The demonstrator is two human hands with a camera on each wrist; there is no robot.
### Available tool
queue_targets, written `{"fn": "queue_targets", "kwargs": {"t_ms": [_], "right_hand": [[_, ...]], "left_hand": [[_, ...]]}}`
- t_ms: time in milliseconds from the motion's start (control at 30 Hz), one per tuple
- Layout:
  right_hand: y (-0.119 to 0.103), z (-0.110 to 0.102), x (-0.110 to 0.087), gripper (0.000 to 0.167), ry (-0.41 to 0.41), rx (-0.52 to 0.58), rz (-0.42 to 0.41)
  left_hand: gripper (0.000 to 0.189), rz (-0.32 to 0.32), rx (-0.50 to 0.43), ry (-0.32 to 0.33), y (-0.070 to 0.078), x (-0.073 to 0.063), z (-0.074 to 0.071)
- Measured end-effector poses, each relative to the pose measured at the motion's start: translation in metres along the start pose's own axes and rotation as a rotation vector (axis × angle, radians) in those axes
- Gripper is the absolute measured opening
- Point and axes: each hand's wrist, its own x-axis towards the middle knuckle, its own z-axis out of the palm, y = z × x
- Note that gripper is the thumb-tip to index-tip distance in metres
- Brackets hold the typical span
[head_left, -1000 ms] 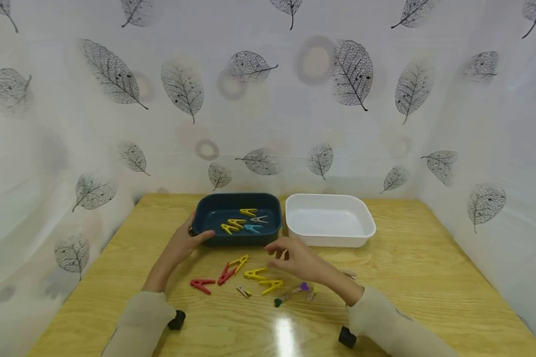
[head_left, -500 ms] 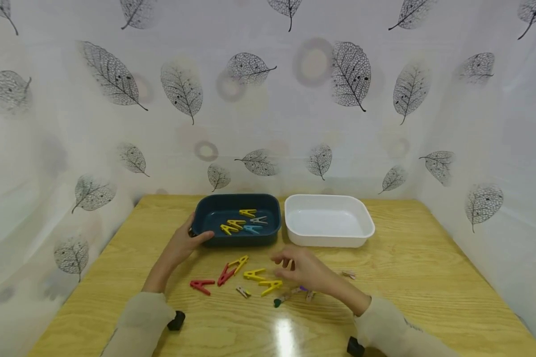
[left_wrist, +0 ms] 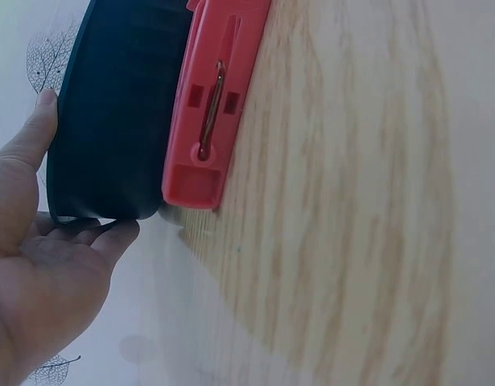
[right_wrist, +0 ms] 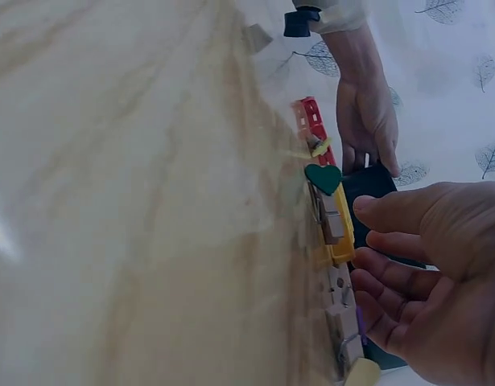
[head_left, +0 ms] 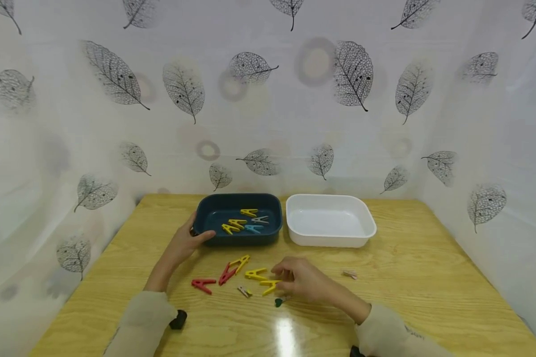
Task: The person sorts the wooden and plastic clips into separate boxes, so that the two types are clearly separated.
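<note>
The left hand (head_left: 185,244) gripped the left end of the dark tray (head_left: 238,240); the right hand (head_left: 305,280), loosely bent round nothing, was just beside a yellow clip (head_left: 269,286) and green-heart clip (head_left: 279,302) on the table (head_left: 411,292), where crowding risked a fingertip knocking one aside.

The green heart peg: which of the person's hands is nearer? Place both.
Right. The right hand is close beside the green heart peg; the left hand is farther off, holding the dark tray.
</note>
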Motion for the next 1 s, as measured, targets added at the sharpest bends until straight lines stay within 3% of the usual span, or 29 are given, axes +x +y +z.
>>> {"fn": "queue_targets", "kwargs": {"t_ms": [467,1000], "right_hand": [[0.0006,0.0052,-0.0002,0.029,-0.022,-0.054,-0.006],[0.0015,0.0085,0.0032,0.02,-0.028,-0.109,-0.041]], "left_hand": [[0.099,0.0,-0.006,0.002,0.0026,-0.0016,0.0004],[0.099,0.003,-0.019,-0.007,0.0019,-0.0006,0.0004]]}}
